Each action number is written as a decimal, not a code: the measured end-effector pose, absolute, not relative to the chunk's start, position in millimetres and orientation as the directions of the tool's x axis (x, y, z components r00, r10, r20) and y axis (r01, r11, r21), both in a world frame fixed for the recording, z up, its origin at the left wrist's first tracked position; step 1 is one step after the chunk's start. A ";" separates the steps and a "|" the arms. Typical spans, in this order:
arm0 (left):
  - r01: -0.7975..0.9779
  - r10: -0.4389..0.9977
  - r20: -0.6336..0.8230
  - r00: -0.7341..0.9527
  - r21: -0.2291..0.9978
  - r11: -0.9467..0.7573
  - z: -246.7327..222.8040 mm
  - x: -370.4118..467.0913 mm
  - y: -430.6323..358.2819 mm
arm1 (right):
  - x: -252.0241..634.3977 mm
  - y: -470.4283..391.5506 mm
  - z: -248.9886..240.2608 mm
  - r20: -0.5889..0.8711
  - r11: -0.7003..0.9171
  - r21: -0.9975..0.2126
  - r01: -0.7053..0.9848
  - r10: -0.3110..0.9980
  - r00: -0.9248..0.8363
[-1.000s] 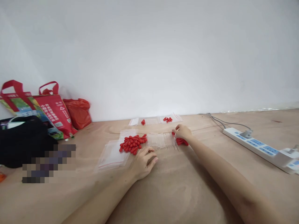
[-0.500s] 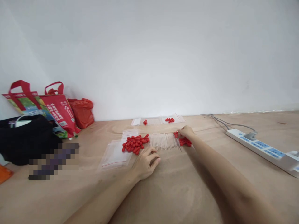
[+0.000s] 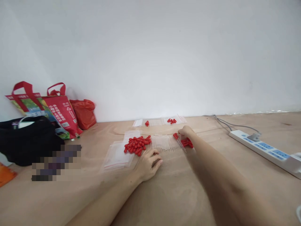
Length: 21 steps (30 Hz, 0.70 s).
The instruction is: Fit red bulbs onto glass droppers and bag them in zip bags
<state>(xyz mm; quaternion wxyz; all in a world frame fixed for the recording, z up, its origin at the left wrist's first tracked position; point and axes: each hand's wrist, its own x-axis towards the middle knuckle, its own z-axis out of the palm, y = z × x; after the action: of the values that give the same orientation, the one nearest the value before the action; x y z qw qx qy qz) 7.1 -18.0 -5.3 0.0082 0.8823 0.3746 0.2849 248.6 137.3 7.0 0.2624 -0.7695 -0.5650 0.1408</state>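
At the middle of the wooden table (image 3: 174, 194), a row of slim clear tubes (image 3: 164, 143) is lying side by side, and a heaped pile of red bulbs (image 3: 136, 145) is sitting just off its left end. The left hand (image 3: 148, 164) is resting near the close edge of that pile, its fingers loosely curling, with the thumb standing apart from the forefinger; it is seemingly gripping nothing. At the row's other end, the right hand (image 3: 187, 132) is reaching in low, its fingers bending down and pointing leftward toward the red-topped tubes (image 3: 175, 136), which are slanting with their red ends away from the wearer. Whether its fingertips are pinching one of these cannot be told, as they are small and partly hidden. A smaller red cluster (image 3: 187, 143) is lying just below the right hand. Flat zip bags (image 3: 115, 158) are spreading out beside and partly under the pile. Farther back, near the wall (image 3: 160, 62), another strip of clear plastic (image 3: 180, 119) is holding two little red groups (image 3: 171, 121), with faint tubes (image 3: 156, 122) lying between them. Off to the right, a white power strip (image 3: 265, 147) is running slantwise with a gray plug (image 3: 255, 137) sitting in it. On the left, red printed shopping bags (image 3: 62, 114), a red plastic bag (image 3: 84, 114) and a black bag (image 3: 30, 141) are standing grouped together.
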 end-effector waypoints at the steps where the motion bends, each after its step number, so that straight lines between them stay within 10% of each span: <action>1: 0.655 0.666 0.496 0.557 0.229 -0.720 -5.0 7.2 -18.1 | 250.2 134.9 11.5 0.088 -0.229 -0.579 0.783 0.937 0.339; 8: 0.665 0.681 0.520 0.515 0.259 -0.700 -3.9 8.4 -16.8 | 245.4 94.9 34.3 0.336 0.063 -0.738 0.671 0.898 0.285; 16: 0.634 0.637 0.624 0.453 0.277 -0.722 -4.7 8.1 -16.0 | 180.4 3.8 -8.0 0.327 0.348 -0.936 0.047 0.913 -0.246; 21: 0.619 0.588 0.634 0.502 0.212 -0.756 -7.2 8.2 -13.9 | 189.0 2.4 -4.6 0.374 0.438 -0.892 0.116 0.856 -0.357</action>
<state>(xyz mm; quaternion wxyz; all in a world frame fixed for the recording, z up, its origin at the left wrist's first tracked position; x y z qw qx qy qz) 8.2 -13.9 -7.2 -0.0216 0.8663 0.3484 0.3573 189.0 2.4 -4.6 0.4544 -0.3394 -0.7158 0.4074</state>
